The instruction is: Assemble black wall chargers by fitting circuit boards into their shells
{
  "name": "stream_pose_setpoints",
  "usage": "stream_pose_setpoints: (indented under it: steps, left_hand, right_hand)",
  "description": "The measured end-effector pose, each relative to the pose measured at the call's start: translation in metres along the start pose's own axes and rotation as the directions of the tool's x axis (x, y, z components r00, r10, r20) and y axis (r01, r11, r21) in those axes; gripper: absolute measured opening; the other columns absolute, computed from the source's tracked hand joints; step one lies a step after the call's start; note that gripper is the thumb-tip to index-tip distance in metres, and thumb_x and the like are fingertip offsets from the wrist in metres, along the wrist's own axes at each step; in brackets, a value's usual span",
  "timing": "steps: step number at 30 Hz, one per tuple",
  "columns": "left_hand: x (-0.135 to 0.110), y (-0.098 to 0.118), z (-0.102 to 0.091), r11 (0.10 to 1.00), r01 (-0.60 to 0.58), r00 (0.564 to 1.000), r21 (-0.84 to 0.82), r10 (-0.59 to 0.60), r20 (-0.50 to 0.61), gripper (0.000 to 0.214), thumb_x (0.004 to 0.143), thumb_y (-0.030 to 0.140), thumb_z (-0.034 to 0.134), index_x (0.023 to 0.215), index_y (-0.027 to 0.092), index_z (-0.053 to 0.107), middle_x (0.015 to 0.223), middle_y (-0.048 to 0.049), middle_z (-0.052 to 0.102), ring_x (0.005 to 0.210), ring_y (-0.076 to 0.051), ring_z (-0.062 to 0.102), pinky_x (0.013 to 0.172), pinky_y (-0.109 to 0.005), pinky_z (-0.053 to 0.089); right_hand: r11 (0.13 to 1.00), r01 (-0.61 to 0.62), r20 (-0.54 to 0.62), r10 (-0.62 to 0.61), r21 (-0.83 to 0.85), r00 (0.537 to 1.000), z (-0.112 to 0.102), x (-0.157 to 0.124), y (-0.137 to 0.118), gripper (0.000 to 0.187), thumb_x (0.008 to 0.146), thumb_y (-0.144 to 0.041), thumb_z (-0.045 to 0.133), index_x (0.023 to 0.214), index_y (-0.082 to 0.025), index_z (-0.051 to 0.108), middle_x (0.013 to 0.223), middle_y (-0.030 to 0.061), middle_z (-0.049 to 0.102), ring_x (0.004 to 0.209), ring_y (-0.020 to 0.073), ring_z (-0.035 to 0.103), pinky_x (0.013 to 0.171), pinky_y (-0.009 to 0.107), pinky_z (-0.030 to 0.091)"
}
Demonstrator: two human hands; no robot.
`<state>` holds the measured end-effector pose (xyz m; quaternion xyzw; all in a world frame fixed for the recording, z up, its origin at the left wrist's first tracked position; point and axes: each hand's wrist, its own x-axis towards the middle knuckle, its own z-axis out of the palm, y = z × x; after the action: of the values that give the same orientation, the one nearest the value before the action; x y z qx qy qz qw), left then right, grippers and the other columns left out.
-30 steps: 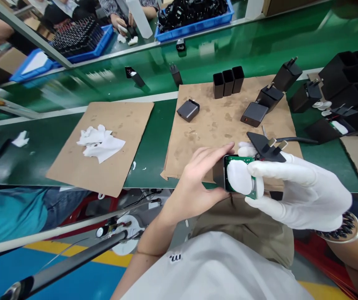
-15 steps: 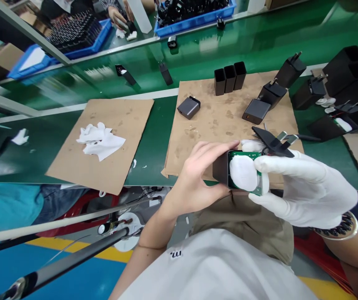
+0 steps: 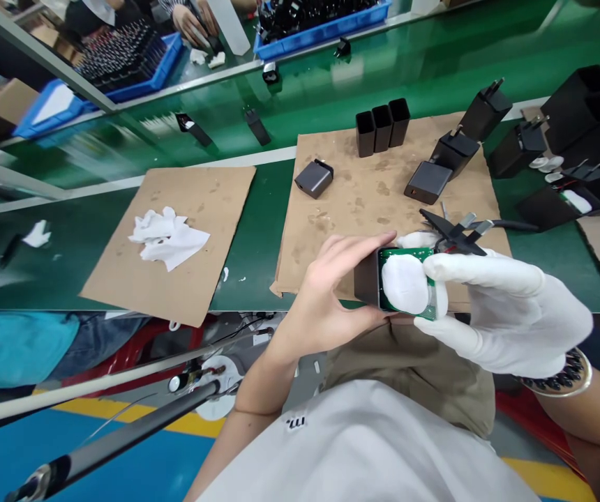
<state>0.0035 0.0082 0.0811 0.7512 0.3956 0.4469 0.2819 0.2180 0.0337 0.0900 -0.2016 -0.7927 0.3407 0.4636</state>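
My bare left hand [image 3: 326, 296] is wrapped round a black charger housing [image 3: 367, 280], its open end facing right. Partly inside that housing sits a green circuit board [image 3: 425, 307] with a round white pad [image 3: 405, 282] on it. My white-gloved right hand [image 3: 504, 300] grips the board's outer end between thumb and fingers. A black plug cover [image 3: 449, 230] with two metal prongs hangs by wires above the gloved fingers. How far the board reaches into the housing is hidden.
Several black chargers [image 3: 428, 183] and three upright housings [image 3: 382, 129] stand on the cardboard [image 3: 342, 223]. More housings crowd the right [image 3: 582, 104]. White gloves [image 3: 167, 236] lie on the left cardboard. Chargers lie on the green belt [image 3: 321, 94]; a co-worker's hands [image 3: 190, 26] show beyond.
The circuit board sits slightly deeper in the housing, and my right hand has moved a little left with it. Chargers on the green belt have shifted left.
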Motion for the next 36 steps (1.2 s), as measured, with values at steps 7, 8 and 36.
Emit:
stream_pose_setpoints:
  steps: [7, 8, 36]
  left_hand:
    - [-0.0001, 0.0001, 0.0001, 1.0, 0.016, 1.0, -0.002, -0.016, 0.014, 0.066, 0.08, 0.035, 0.086, 0.142, 0.027, 0.063, 0.134, -0.0098, 0.073, 0.115, -0.028, 0.066, 0.098, -0.042, 0.051]
    - [0.0002, -0.0002, 0.0002, 1.0, 0.013, 1.0, -0.011, -0.013, 0.012, 0.066, 0.08, 0.036, 0.087, 0.141, 0.027, 0.063, 0.134, -0.01, 0.073, 0.115, -0.029, 0.066, 0.098, -0.042, 0.051]
    - [-0.0044, -0.0021, 0.0012, 0.999, -0.004, 1.0, -0.053, 0.003, -0.022, 0.057, 0.077, 0.024, 0.083, 0.132, 0.025, 0.068, 0.123, -0.0067, 0.076, 0.108, -0.026, 0.066, 0.093, -0.038, 0.05]
  right_hand:
    - [0.999, -0.043, -0.004, 0.043, 0.012, 0.999, -0.0003, -0.0001, -0.0013, 0.056, 0.08, -0.004, 0.078, 0.127, -0.033, 0.069, 0.089, -0.0026, 0.078, 0.09, 0.0176, 0.078, 0.096, 0.029, 0.064]
    - [0.999, -0.046, -0.008, 0.046, 0.0, 0.999, -0.0003, -0.0001, -0.0018, 0.055, 0.08, -0.005, 0.078, 0.127, -0.033, 0.069, 0.09, -0.0021, 0.079, 0.091, 0.0181, 0.078, 0.095, 0.029, 0.064]
    - [0.997, 0.0, 0.097, -0.007, 0.073, 0.995, 0.0059, 0.0013, -0.0073, 0.071, 0.081, 0.005, 0.064, 0.141, -0.033, 0.058, 0.079, -0.006, 0.072, 0.083, 0.0148, 0.074, 0.114, 0.032, 0.054]
